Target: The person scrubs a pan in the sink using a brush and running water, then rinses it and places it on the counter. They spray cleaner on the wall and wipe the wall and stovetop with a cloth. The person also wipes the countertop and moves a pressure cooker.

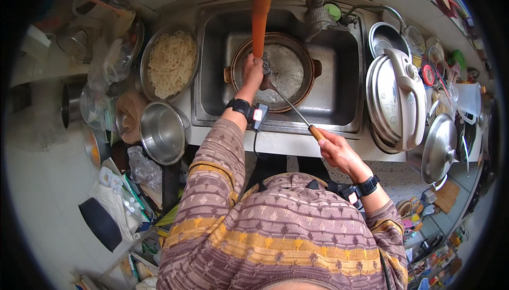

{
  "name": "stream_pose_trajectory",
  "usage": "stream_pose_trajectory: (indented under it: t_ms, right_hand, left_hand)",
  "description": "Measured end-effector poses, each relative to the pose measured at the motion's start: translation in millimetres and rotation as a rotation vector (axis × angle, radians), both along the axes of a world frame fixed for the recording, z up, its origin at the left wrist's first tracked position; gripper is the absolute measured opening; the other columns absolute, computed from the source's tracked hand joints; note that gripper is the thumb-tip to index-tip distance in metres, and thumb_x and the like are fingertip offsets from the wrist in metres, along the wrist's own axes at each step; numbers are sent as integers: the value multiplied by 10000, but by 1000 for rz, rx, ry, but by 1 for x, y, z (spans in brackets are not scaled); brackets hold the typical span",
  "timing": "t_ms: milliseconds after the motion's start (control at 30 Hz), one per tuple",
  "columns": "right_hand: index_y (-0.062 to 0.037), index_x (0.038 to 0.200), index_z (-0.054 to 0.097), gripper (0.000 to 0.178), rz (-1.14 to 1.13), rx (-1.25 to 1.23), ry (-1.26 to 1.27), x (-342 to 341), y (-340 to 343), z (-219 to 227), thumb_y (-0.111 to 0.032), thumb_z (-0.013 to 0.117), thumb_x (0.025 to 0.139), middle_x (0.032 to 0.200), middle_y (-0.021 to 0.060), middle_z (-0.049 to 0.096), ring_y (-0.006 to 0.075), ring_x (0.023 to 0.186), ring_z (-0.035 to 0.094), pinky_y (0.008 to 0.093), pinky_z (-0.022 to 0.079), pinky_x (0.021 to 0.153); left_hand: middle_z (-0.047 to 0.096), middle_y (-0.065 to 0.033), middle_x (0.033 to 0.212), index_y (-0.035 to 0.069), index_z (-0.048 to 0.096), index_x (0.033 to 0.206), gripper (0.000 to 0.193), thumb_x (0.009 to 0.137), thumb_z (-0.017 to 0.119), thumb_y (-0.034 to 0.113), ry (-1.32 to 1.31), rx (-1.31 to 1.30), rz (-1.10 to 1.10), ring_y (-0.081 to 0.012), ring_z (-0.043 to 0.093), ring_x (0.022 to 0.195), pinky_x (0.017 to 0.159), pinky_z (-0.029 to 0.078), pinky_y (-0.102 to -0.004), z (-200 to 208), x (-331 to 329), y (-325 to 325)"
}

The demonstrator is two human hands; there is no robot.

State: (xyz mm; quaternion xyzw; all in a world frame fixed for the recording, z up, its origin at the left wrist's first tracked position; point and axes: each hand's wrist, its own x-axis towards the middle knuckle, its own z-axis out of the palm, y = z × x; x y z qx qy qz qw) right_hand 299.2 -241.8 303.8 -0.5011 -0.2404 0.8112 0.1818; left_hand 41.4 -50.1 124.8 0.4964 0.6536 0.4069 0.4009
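Observation:
A round brown-rimmed pot (295,89) with two side handles stands in the metal sink (339,91), with water in it. My right hand (339,154) grips the wooden handle of a long utensil (290,103) with a thin metal shaft. Its dark, rounded head lies over the pot, beside my left hand (253,72). That hand is closed, next to a greyish, crumpled-looking patch; the fingers are partly hidden, so what they hold cannot be made out. Directly above it, an orange faucet hose (260,24) hangs down and covers part of the hand.
A bowl of noodles (172,64) and an empty steel pot (163,132) stand left of the sink. To its right are a large appliance lid (405,99), a steel basin (388,39) and a domed pot lid (439,149). The faucet body (318,19) rises at the sink's back edge.

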Motion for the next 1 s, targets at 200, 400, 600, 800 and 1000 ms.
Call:
stream_pose_trajectory:
  t_ms: [200, 400, 600, 800, 1000]
  right_hand:
    - [-78, 1350, 388, 459, 32, 30, -65, -17, 7, -12, -228, 479, 926, 629, -71, 327, 31, 482, 276, 178, 222, 399]
    - [-26, 1284, 465, 431, 275, 341, -369, -13, -12, -21, -202, 484, 891, 1026, 129, 634, 218, 896, 600, 331, 470, 801]
    - [-156, 1247, 457, 421, 330, 757, -829, -21, -6, -31, -156, 450, 826, 653, 163, 593, 356, 620, 603, 475, 468, 566]
    - [48, 1236, 445, 480, 475, 1116, -1052, -22, -7, -41, -80, 480, 775, 638, 138, 568, 297, 569, 599, 400, 472, 472]
    - [90, 1173, 477, 449, 342, 1286, -1178, -24, -1, -41, -80, 500, 759, 638, 142, 546, 289, 534, 577, 394, 470, 444]
  left_hand:
    - [554, -177, 942, 105, 635, 962, 180, 805, 624, 194, 316, 87, -66, -346, 548, 946, 823, 439, -398, 12, 22, -36]
    - [610, -66, 992, 38, 614, 1005, 264, 850, 547, 241, -224, -301, -7, -184, 546, 946, 866, 423, -302, -23, -6, -21]
    - [505, -197, 1217, -29, 437, 1232, 487, 770, 575, 39, -185, -322, 202, -279, 539, 1020, 874, 447, -376, -51, 26, -3]
    - [547, -177, 1208, -62, 376, 1302, 564, 897, 509, 309, -320, -648, 211, -310, 527, 1071, 863, 448, -407, -89, -21, 41]
    - [573, -157, 1147, -17, 414, 1254, 499, 902, 467, 333, -535, -640, -243, -333, 546, 1027, 814, 476, -480, -124, -10, 26]
